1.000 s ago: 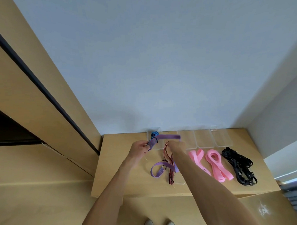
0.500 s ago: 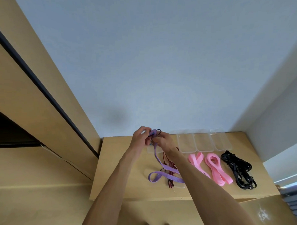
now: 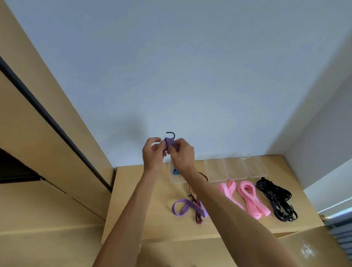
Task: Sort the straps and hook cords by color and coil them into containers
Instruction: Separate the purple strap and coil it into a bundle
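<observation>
**Hands wind purple strap in mid-air**

Hands are up above the surface [image 3: 141,194], close together. The left hand [image 3: 153,152] and right hand [image 3: 182,153] both pinch a small purple strap [image 3: 169,142] bundle between them, fingers curled round it, and a black hook [image 3: 170,134] sticks up out of the top. Down below, a second purple strap [image 3: 181,207] lies looped on the wood, a red-and-black cord [image 3: 198,212] crossing it. To the right lie two pink straps [image 3: 248,197], then a heap of black cords [image 3: 276,198]. Along the wall sit clear containers [image 3: 234,168], side by side; the leftmost one, partly behind the right wrist, holds something blue [image 3: 175,171].
</observation>
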